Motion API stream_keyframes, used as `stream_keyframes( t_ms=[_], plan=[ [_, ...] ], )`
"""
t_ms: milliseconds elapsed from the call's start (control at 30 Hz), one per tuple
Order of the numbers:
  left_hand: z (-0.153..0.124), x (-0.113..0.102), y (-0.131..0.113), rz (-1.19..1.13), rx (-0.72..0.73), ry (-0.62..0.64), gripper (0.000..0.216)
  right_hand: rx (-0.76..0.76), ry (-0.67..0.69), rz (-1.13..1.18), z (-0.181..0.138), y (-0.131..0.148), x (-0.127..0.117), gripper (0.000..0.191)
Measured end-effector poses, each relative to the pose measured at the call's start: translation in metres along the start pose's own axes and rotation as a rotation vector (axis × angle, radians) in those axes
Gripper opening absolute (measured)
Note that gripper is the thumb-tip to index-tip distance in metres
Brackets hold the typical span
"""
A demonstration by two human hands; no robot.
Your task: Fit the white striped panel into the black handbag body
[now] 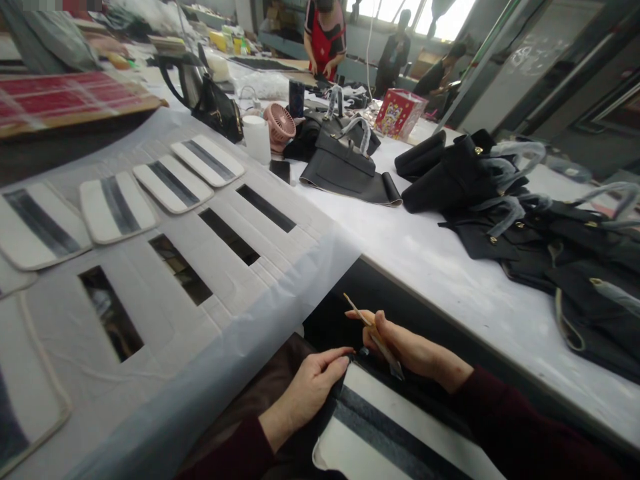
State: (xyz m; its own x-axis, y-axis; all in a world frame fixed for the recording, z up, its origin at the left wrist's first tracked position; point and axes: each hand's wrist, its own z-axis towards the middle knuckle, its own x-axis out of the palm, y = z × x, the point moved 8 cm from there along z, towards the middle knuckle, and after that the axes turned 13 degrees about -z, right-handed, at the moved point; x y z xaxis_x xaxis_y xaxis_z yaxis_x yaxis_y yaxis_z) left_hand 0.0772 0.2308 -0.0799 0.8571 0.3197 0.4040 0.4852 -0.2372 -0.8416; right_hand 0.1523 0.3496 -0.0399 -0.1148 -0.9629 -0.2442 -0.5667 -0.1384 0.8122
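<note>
L hand (313, 387) low centre, fingers curled, pinching the top edge of a white panel w/ dark centre stripe (395, 433) that lies across the lap; thumb side on top, fingertips tucked under the edge so can't see them. R hand (405, 347) grasps a thin stick-like tool (373, 337), tan at upper end, greyish flat lower end; tip type hard to make out. Tool tilted, upper end pointing up-left, lower end over the panel's top edge, contact unclear. Panel cut off by bottom of frame; its L corner is rounded. Both sleeves dark maroon, forearms cut off at frame edge.

Left of hands: white sheet w/ rectangular cut-outs (200, 267) hangs over table edge (450, 280), what's under the holes too dark to tell. Row of similar striped panels (173, 183) lies on it, leftmost ones partly out of frame. Right: heap of black bag parts (525, 213) w/ wrapped handles, runs off right edge. Mid table: pink desk fan (280, 123), white cup (257, 138), red gift bag (399, 113). Far end: person in red apron (325, 37), upper part cut off; others behind in backlight, only silhouettes.
</note>
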Motion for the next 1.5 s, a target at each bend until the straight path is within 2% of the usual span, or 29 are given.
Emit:
stream_keyframes(
  t_ms=[67,167,267,400,600,700,833,967,1100,1200,1300,1400,1500],
  plan=[
    [0.002,0.0,-0.001,0.012,-0.018,0.008,0.041,-0.101,0.042,0.091,-0.002,0.008,0.003,0.094],
    [0.005,0.005,-0.005,-0.04,-0.05,0.068,0.04,-0.064,-0.009,0.103,0.001,0.002,0.001,0.087],
    [0.006,0.01,-0.008,-0.116,-0.08,0.11,0.037,0.034,-0.053,0.095,0.007,-0.008,0.005,0.066],
    [0.006,0.011,-0.012,-0.1,-0.078,0.126,0.032,-0.008,-0.006,0.005,0.011,-0.008,0.016,0.041],
    [0.004,0.013,-0.015,-0.075,-0.094,0.126,0.03,-0.063,0.072,-0.025,0.006,-0.003,0.022,0.035],
    [0.006,0.013,-0.012,-0.008,-0.089,0.101,0.031,-0.121,0.02,-0.147,0.005,0.0,0.021,0.027],
    [0.007,0.011,-0.02,0.18,0.018,0.033,0.034,-0.236,-0.118,-0.275,0.001,0.004,0.018,0.028],
    [0.005,0.017,-0.022,0.257,0.02,0.08,0.035,-0.232,-0.096,-0.269,-0.008,0.001,0.019,0.028],
    [0.005,0.015,-0.019,0.145,-0.01,0.12,0.035,-0.242,-0.079,-0.273,-0.017,0.001,0.018,0.029],
    [0.008,0.012,-0.009,0.017,-0.075,0.143,0.038,-0.278,-0.122,-0.317,-0.019,0.006,0.019,0.026],
    [0.012,0.012,-0.005,-0.003,-0.08,0.123,0.039,-0.296,-0.172,-0.374,-0.02,0.01,0.02,0.024],
    [0.014,0.013,-0.009,0.076,-0.021,0.085,0.037,-0.255,-0.193,-0.402,-0.026,0.007,0.015,0.025],
    [0.017,0.013,-0.013,0.146,-0.033,0.072,0.036,-0.135,-0.118,-0.332,-0.036,-0.007,0.009,0.033]
  ],
)
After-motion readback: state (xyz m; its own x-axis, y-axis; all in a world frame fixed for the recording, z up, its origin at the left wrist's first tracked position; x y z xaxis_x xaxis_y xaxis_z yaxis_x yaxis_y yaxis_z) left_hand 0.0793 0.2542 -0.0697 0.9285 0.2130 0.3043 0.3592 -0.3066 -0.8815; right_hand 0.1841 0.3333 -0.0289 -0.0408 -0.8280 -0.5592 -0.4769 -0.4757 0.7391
